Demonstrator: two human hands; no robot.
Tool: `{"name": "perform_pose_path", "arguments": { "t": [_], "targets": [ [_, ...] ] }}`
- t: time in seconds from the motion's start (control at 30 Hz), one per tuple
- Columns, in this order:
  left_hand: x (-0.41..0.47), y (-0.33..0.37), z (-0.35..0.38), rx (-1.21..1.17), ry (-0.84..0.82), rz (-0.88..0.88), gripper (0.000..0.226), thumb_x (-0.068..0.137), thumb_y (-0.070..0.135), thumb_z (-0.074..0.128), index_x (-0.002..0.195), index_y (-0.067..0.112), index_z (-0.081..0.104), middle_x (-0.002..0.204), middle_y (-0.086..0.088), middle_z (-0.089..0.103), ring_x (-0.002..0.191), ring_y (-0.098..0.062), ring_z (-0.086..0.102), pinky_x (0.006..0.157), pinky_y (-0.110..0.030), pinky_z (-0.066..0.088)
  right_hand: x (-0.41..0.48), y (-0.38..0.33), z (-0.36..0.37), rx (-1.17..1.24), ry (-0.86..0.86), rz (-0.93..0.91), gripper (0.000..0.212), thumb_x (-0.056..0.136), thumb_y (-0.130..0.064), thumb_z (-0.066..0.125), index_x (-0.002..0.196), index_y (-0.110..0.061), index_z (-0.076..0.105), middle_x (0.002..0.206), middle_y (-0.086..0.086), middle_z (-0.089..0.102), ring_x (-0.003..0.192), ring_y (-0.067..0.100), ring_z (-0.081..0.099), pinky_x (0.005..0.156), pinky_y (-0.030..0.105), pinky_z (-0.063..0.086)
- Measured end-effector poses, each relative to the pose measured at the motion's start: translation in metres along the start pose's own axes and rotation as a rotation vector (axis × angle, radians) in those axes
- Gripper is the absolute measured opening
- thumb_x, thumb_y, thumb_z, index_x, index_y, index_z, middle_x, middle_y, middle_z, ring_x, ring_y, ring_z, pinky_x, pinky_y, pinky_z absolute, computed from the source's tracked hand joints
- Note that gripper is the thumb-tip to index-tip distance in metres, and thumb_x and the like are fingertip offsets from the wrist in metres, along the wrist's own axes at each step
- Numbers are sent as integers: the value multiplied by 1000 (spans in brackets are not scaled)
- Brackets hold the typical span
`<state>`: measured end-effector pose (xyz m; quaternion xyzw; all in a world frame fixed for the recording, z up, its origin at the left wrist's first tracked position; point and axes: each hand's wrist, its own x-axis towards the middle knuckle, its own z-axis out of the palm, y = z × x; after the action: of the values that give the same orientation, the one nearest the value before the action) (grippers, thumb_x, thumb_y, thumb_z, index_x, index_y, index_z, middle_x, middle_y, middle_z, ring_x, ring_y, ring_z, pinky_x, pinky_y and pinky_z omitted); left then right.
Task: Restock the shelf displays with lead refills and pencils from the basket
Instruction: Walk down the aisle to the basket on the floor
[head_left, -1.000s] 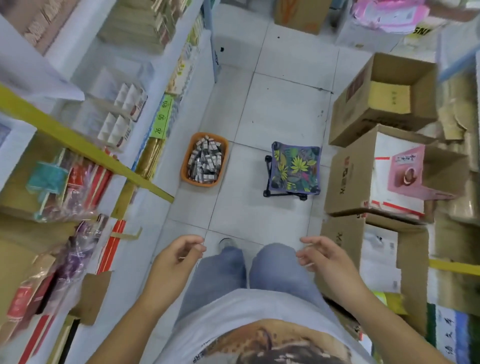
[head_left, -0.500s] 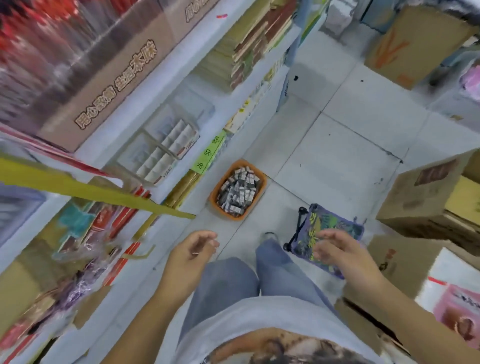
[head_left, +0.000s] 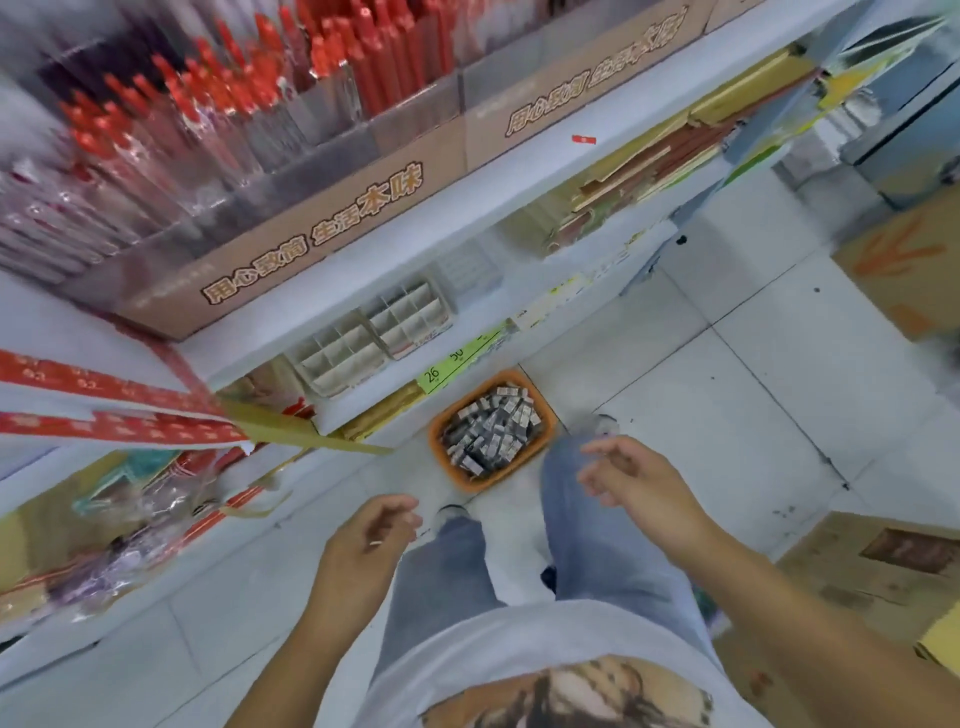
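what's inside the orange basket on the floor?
A loose pile of small grey-and-white packs fills the orange basket. The pile covers its bottom; labels are too blurred to read.

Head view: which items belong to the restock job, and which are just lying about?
Job:
orange basket on the floor
grey packs inside it
divided trays on the lower shelf
left hand and right hand, both holding nothing

Lying about:
cardboard boxes on the floor
stacked paper goods on the shelf
bagged goods at lower left
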<state>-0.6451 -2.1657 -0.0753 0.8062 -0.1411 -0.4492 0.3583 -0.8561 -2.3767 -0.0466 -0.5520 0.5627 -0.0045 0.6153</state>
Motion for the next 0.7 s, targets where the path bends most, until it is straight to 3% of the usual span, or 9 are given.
{"name": "perform_pose_path", "arguments": {
  "t": [0.1, 0.17, 0.27, 0.33, 0.4, 0.5, 0.57, 0.63, 0.7],
  "targets": [
    [17, 9, 32, -39, 63, -56, 20, 96, 17, 62, 97, 36, 69, 91, 12, 75, 89, -7, 70, 78, -20, 50, 41, -10, -30, -94, -100, 24, 24, 95, -2, 49, 104, -18, 64, 89, 6, 71, 73, 11, 65, 69, 20, 49],
    [31, 15, 54, -52, 54, -106, 20, 96, 15, 60, 102, 33, 67, 94, 3, 75, 89, -11, 70, 75, -13, 49, 78, -18, -51, -177, -166, 35, 20, 94, -3, 53, 100, -18, 65, 85, 5, 70, 70, 12, 63, 62, 18, 47],
    [61, 27, 81, -64, 64, -169, 21, 96, 7, 58, 105, 25, 65, 97, -5, 71, 87, -15, 66, 72, -8, 46, 142, -33, -77, -370, -337, 12, 19, 93, -6, 56, 95, -21, 65, 84, 8, 66, 73, 21, 58, 66, 30, 44],
    [90, 29, 91, -57, 112, -197, 18, 97, 11, 58, 108, 23, 65, 97, -3, 70, 89, -18, 65, 73, -11, 45, 184, -38, -83, -516, -420, -30, 19, 92, -7, 57, 96, -24, 65, 88, 3, 63, 79, 20, 58, 73, 31, 43],
    [123, 24, 102, -43, 135, -216, 18, 97, 17, 59, 114, 19, 65, 104, -4, 71, 94, -22, 66, 75, -23, 46, 224, -36, -75, -628, -459, -56, 20, 92, -10, 56, 102, -24, 65, 93, 1, 61, 80, 18, 57, 70, 29, 42],
    [174, -6, 128, 13, 106, -245, 23, 97, 19, 58, 120, 17, 63, 113, -6, 67, 99, -23, 63, 76, -25, 43, 281, -13, -47, -756, -490, -63, 21, 92, -16, 57, 112, -20, 63, 112, 5, 63, 100, 24, 61, 82, 32, 48],
    [214, -38, 149, 33, 71, -251, 21, 98, 20, 56, 119, 18, 61, 117, -3, 65, 100, -21, 61, 71, -19, 43, 325, 17, -24, -855, -502, -95, 24, 94, -18, 56, 118, -16, 61, 128, 7, 59, 115, 23, 57, 89, 27, 43],
    [253, -78, 170, 95, 38, -244, 23, 100, 20, 56, 122, 19, 59, 121, 6, 60, 99, -16, 59, 60, -3, 37, 370, 52, -2, -937, -513, -108, 31, 97, -23, 54, 127, -16, 56, 135, 4, 54, 116, 17, 53, 84, 21, 40],
    [290, -122, 193, 110, 25, -264, 23, 98, 24, 59, 121, 26, 59, 120, 10, 58, 95, -11, 57, 55, 0, 37, 415, 94, 19, -980, -518, -101, 33, 96, -28, 55, 129, -21, 55, 134, 3, 54, 115, 17, 54, 90, 23, 44]
  ]
}}
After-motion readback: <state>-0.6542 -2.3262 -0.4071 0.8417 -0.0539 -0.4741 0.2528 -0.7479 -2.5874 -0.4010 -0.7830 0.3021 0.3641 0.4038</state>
